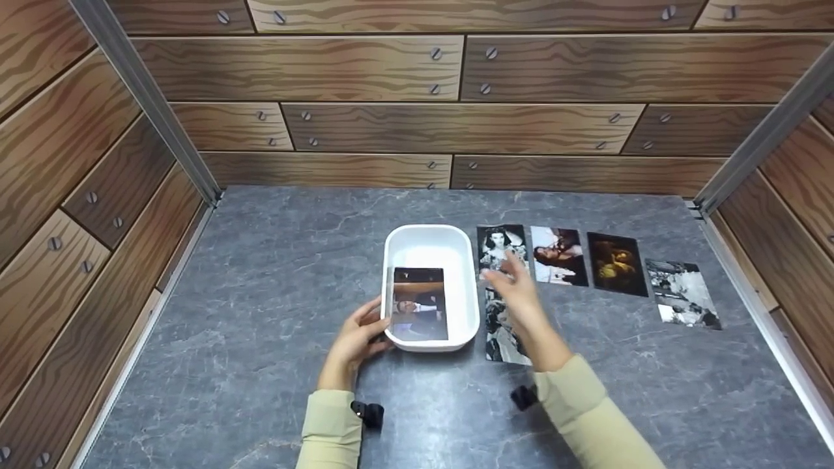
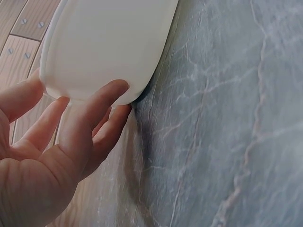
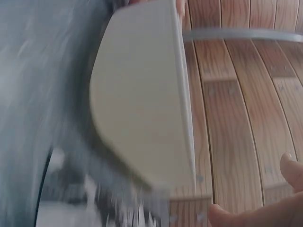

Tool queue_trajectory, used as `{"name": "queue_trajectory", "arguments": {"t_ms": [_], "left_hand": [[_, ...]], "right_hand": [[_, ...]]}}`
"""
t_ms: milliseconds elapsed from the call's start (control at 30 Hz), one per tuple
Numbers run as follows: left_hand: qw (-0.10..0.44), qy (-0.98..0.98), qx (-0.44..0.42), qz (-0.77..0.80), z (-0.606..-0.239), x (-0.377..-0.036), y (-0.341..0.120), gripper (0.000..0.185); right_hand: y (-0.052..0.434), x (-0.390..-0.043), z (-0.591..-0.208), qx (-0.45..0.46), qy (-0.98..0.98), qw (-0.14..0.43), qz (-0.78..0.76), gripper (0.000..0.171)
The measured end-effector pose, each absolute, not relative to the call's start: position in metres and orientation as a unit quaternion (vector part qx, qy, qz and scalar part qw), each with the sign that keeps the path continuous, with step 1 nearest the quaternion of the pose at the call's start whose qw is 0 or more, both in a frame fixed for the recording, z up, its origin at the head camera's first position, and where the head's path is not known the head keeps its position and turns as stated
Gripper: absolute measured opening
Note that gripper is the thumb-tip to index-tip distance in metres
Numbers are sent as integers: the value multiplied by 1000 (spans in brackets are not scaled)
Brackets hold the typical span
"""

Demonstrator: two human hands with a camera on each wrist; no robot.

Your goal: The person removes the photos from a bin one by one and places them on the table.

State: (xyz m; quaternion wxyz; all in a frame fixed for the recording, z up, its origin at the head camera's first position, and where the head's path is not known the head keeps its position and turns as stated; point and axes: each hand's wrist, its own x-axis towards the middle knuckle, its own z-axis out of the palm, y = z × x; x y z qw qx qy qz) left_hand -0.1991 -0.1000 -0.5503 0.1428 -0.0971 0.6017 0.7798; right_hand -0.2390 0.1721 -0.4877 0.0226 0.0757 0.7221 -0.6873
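Tray (image 1: 430,247) corner against left hand (image 1: 355,342) fingers (image 2: 102,106)

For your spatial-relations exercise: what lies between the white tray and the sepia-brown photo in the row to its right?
Head view: two photos lie between the white tray and the sepia-brown photo: a black-and-white portrait and a couple photo.

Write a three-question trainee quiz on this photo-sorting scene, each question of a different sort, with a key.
1. True or false: the left hand touches the white tray.
2. Multiple choice: where does the photo of a man in a suit lie? A) in the tray B) on the bare table C) in the right hand
3. Fill in: the right hand is blurred above a row of ___ beside the tray.

Key: 1 true; 2 A; 3 photos
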Motion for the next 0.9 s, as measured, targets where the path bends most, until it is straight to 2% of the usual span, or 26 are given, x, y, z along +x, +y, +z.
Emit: {"name": "queue_trajectory", "arguments": {"t_ms": [133,467,600,767,900], "left_hand": [[143,601,-100,780,-550,-199,-100,59],[150,600,-97,780,-552,-201,-101,58],[151,601,-98,778,-552,-201,-101,58],[152,600,-93,780,-551,-199,-100,57],[154,597,-90,782,-550,-200,-101,57]], "right_hand": [[139,-243,-492,60,710,36,-700,73],[91,-248,-517,78,721,138,-674,81],[84,-249,-526,101,748,137,-641,81],[79,-248,-532,147,809,99,-561,82],[76,-252,-534,160,843,94,-506,82]]}}
